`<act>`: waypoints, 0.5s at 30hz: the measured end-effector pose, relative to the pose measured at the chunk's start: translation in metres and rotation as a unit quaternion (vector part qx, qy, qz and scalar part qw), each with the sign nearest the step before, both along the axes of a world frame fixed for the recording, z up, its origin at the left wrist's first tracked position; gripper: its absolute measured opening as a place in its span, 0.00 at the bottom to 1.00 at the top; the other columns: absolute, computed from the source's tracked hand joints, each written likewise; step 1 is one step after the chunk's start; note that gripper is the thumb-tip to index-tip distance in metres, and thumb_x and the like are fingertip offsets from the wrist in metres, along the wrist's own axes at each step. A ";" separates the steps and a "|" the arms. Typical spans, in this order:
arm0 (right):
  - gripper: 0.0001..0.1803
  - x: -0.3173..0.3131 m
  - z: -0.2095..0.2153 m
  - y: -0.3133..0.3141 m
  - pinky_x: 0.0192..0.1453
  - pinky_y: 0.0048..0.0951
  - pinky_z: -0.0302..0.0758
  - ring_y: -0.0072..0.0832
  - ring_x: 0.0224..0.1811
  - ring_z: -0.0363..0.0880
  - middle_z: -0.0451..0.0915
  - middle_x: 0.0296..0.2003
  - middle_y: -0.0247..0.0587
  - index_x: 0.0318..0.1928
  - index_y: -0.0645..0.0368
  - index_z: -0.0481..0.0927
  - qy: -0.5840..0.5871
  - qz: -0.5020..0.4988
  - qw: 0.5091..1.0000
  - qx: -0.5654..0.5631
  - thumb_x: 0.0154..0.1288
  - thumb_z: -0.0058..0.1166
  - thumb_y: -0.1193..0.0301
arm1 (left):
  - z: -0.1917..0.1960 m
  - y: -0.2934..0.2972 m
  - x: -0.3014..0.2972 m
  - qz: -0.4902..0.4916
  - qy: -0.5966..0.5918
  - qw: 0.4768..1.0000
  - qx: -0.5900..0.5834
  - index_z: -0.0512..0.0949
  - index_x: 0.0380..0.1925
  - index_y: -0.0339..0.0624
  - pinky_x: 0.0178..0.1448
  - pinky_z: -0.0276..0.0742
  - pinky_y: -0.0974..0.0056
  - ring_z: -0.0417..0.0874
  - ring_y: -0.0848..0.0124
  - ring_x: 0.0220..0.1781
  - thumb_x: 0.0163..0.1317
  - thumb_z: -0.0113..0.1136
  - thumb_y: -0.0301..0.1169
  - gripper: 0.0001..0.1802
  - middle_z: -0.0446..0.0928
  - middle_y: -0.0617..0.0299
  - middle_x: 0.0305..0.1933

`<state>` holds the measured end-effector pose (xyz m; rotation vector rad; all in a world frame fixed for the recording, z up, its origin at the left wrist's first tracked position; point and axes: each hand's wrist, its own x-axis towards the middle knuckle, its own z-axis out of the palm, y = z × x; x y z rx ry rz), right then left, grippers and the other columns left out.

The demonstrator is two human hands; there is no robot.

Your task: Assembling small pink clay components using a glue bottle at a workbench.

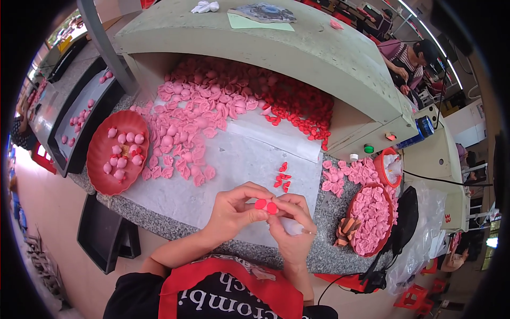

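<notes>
In front of my chest, the fingertips of both hands meet around a small red piece with two rounded lobes point(266, 206), like a bow. My left hand point(229, 210) pinches it from the left. My right hand point(293, 236) touches its other side, and in the same palm rests a small whitish squeeze bottle point(292, 227) with a thin tip, mostly covered by the fingers. Just beyond the hands, several small red pieces point(283, 179) lie on the white paper sheet point(234, 165).
Pink molded pieces point(183, 135) and red pieces point(297, 109) are heaped under a grey-green machine hood point(255, 40). A red scalloped dish point(98, 170) at left bears round pink pieces. A red basket point(391, 223) of pink pieces stands at right. Black trays point(98, 228) sit below; co-workers point(411, 61) sit beyond.
</notes>
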<state>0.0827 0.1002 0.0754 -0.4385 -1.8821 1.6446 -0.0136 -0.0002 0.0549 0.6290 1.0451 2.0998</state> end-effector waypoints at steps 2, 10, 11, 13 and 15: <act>0.15 -0.001 0.006 -0.007 0.32 0.16 0.70 0.19 0.28 0.74 0.70 0.36 0.39 0.37 0.65 0.76 0.001 -0.023 0.999 -0.036 0.45 0.56 0.87 | -0.004 0.001 0.001 -0.045 -0.111 0.992 0.038 0.73 0.42 0.34 0.51 0.72 0.63 0.74 0.68 0.48 0.52 0.59 0.23 0.15 0.73 0.54 0.44; 0.11 0.002 0.001 -0.009 0.27 0.16 0.68 0.17 0.25 0.73 0.71 0.32 0.38 0.31 0.65 0.74 0.033 -0.069 0.997 -0.009 0.45 0.57 0.87 | -0.005 0.002 0.002 -0.106 -0.247 0.960 0.071 0.71 0.45 0.36 0.52 0.70 0.65 0.74 0.69 0.47 0.52 0.62 0.32 0.21 0.72 0.56 0.45; 0.10 0.002 0.004 -0.008 0.27 0.18 0.70 0.19 0.26 0.73 0.71 0.32 0.38 0.31 0.65 0.73 0.030 -0.063 0.997 0.040 0.45 0.55 0.87 | -0.003 0.001 0.000 -0.113 -0.234 0.964 0.061 0.71 0.45 0.36 0.53 0.70 0.66 0.74 0.69 0.47 0.51 0.62 0.32 0.21 0.72 0.56 0.44; 0.10 0.003 0.009 -0.007 0.27 0.19 0.71 0.21 0.27 0.73 0.71 0.31 0.39 0.30 0.65 0.73 0.028 -0.060 0.994 0.090 0.45 0.54 0.88 | -0.004 -0.001 -0.004 -0.122 -0.220 0.966 0.051 0.72 0.44 0.36 0.53 0.69 0.66 0.74 0.69 0.47 0.51 0.63 0.32 0.21 0.72 0.56 0.44; 0.10 0.004 0.011 -0.007 0.28 0.19 0.71 0.21 0.27 0.73 0.72 0.29 0.40 0.28 0.64 0.73 0.020 -0.061 0.992 0.113 0.42 0.56 0.86 | -0.008 -0.003 -0.007 -0.164 -0.138 0.974 0.080 0.71 0.45 0.35 0.52 0.69 0.64 0.74 0.70 0.47 0.52 0.60 0.27 0.19 0.73 0.56 0.44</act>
